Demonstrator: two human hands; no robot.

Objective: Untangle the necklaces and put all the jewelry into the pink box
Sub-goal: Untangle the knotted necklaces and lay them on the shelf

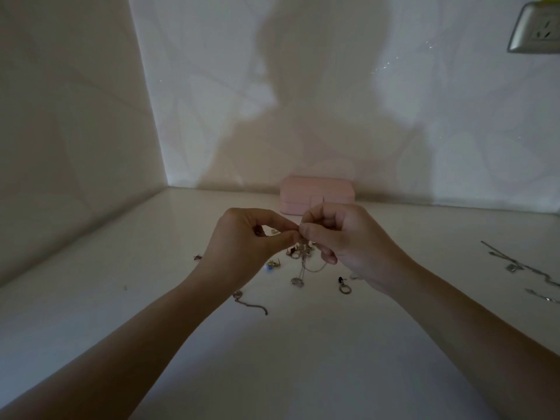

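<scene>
Nearest, below the fingers, a loose chain piece (pixel 250 303) and a small ring with a dark bead (pixel 344 285) lie on the white counter (pixel 303 359). Above them, the left hand (pixel 245 237) and right hand (pixel 342 237) meet fingertip to fingertip, both pinched closed on the tangled necklaces (pixel 303 259), which dangle down to the counter. Well to the right of the fingers lie separate silver chains (pixel 515 266). Beyond the fingers, the closed pink box (pixel 315 194) sits against the wall.
</scene>
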